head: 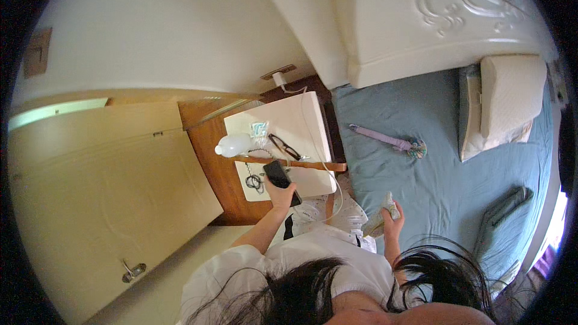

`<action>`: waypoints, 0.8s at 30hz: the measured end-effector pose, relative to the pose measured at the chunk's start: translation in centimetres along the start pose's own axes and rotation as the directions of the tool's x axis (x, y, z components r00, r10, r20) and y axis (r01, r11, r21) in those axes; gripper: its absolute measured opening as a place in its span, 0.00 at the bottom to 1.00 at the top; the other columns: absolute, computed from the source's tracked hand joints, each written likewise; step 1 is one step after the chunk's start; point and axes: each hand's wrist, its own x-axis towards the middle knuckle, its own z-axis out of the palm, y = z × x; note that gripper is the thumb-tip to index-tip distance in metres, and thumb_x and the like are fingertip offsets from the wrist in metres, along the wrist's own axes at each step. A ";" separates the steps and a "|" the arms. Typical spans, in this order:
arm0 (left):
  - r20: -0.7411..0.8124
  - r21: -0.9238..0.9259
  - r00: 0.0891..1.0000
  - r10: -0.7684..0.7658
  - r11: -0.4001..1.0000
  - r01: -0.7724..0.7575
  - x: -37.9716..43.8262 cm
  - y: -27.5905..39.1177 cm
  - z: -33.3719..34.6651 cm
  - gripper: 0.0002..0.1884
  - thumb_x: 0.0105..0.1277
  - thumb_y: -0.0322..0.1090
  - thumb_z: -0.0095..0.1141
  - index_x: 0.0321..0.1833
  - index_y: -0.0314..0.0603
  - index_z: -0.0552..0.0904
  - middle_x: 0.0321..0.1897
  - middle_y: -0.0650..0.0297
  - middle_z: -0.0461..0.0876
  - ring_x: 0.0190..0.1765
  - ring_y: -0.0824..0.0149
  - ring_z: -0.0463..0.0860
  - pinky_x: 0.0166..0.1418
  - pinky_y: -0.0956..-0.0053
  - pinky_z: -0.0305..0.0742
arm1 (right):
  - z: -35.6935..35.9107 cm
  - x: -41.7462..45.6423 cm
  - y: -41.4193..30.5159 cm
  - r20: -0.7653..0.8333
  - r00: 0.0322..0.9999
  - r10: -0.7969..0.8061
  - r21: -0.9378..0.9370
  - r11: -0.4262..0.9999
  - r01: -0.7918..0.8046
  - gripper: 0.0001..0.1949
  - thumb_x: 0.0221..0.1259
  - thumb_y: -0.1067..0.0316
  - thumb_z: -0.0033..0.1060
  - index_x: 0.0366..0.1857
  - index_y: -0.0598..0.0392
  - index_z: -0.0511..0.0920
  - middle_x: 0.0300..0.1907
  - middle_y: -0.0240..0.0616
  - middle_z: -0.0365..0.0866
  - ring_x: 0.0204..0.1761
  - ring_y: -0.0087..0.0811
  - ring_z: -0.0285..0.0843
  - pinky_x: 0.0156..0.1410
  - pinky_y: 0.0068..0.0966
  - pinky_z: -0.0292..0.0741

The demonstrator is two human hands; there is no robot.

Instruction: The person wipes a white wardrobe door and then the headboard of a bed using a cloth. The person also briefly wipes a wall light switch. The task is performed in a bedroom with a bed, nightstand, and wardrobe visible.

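Note:
In my left hand [281, 196] is a dark smartphone [277, 174], held over the lower part of a white bedside table [311, 183]. Close by on that surface lies a coiled black cable [254, 182]. My right hand [393, 217] grips a light patterned cloth [389, 203] at the edge of the bed. Farther up the white tabletop [300, 113] are black-framed eyeglasses [284, 146], a white translucent bottle [234, 145] and a small printed packet [259, 129]. A white charging cable [316, 144] runs down from the wall plug.
A bed with a blue-green sheet [433, 189] fills the right side, bearing a pillow [510, 95], a lilac-handled stick [381, 136] and a folded blue-green cloth [503, 221]. A white charger [279, 79] sits in the wall outlet. At left stands a door with a metal handle [132, 271].

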 end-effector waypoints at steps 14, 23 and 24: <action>-0.296 -0.133 0.844 -0.447 0.894 0.427 6.6 -2.1 -2.8 0.45 0.40 0.37 0.73 0.60 0.23 0.63 0.52 0.43 0.73 0.52 0.49 0.77 0.56 0.63 0.76 | 4.1 -1.0 -2.3 0.180 0.974 -0.137 -0.291 0.939 0.185 0.21 0.49 0.74 0.67 0.50 0.59 0.78 0.42 0.34 0.82 0.42 0.24 0.77 0.50 0.24 0.74; -0.297 0.094 0.874 -0.385 0.899 0.428 7.7 -1.5 -2.8 0.53 0.38 0.49 0.77 0.62 0.19 0.61 0.55 0.40 0.70 0.59 0.45 0.72 0.64 0.58 0.69 | 6.5 -3.0 -5.2 0.236 0.952 -0.196 -0.357 0.894 0.272 0.21 0.47 0.74 0.67 0.50 0.57 0.79 0.40 0.33 0.82 0.42 0.25 0.77 0.50 0.25 0.74; -0.295 0.036 0.877 -0.379 0.913 0.406 7.5 -0.9 -3.1 0.54 0.39 0.49 0.77 0.62 0.19 0.60 0.55 0.39 0.69 0.59 0.43 0.70 0.65 0.58 0.67 | 7.0 -3.3 -5.7 0.236 0.949 -0.207 -0.364 0.887 0.284 0.21 0.47 0.74 0.67 0.50 0.57 0.79 0.40 0.33 0.82 0.42 0.24 0.77 0.50 0.25 0.74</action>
